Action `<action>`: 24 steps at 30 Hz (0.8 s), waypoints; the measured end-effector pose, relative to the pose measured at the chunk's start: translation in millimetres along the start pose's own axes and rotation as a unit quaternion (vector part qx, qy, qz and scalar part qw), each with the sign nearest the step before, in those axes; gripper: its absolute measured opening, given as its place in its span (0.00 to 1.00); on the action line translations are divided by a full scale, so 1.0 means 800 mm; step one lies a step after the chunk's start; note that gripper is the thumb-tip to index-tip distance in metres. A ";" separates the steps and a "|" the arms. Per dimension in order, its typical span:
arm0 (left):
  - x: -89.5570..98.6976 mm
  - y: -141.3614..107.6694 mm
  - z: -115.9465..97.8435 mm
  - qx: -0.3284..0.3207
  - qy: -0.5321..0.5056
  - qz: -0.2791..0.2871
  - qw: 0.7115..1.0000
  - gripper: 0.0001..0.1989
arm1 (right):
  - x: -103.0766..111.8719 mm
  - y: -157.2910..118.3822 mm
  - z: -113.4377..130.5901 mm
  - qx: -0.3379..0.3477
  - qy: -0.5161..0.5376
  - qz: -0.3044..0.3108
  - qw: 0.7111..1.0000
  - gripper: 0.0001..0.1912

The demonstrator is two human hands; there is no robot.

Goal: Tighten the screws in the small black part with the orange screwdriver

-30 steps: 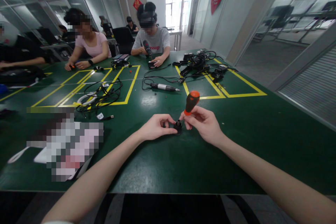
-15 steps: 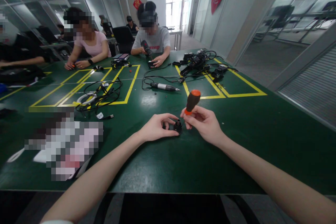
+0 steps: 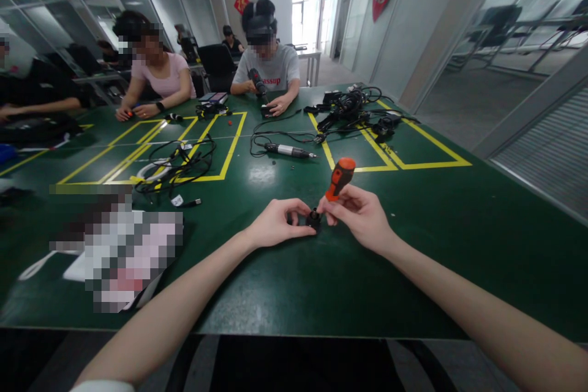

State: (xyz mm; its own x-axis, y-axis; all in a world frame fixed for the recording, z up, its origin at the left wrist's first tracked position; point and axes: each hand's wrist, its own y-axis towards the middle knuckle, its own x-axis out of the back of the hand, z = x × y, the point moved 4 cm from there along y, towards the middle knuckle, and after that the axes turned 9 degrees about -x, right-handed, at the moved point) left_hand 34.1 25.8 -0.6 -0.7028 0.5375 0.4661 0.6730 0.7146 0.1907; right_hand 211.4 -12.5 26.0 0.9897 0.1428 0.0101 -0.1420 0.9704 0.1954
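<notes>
A small round black part [image 3: 313, 219] with a raised stub on top rests on the green table, and my left hand [image 3: 281, 222] grips its side between thumb and fingers. My right hand [image 3: 358, 214] is closed around the lower end of a screwdriver [image 3: 342, 177] with an orange and dark handle. The handle points up and leans to the right. The screwdriver's lower end is beside the black part; my fingers hide the tip, so I cannot tell whether it touches.
Beyond my hands lies a pen-shaped electric screwdriver [image 3: 290, 150] with a cord. Tangled black cables [image 3: 346, 107] lie at the back right, more cables [image 3: 184, 162] at the left. A blurred pinkish item [image 3: 151, 251] lies near my left arm. Across the table a co-worker [image 3: 266, 67] holds a power tool.
The screwdriver handle has turned in my right hand, now showing more orange. My left hand keeps hold of the black part. The whole view has shifted slightly.
</notes>
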 end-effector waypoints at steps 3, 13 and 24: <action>-0.001 0.000 0.002 -0.002 -0.009 0.000 1.000 0.19 | 0.001 0.002 0.002 0.009 0.005 -0.010 1.000 0.21; -0.001 0.000 0.002 -0.002 -0.010 0.003 1.000 0.19 | 0.003 0.001 -0.004 0.004 0.039 0.010 0.999 0.21; 0.000 0.001 0.002 0.000 0.000 0.006 1.000 0.20 | 0.000 0.001 -0.001 0.001 0.011 0.030 0.999 0.22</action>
State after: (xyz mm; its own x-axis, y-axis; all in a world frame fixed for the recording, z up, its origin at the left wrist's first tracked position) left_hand 33.9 26.9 -1.6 -0.6954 0.5455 0.4678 0.6808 0.7086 0.1856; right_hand 211.3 -11.9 25.6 0.9787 0.2052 -0.0006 -0.2011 0.9598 0.1961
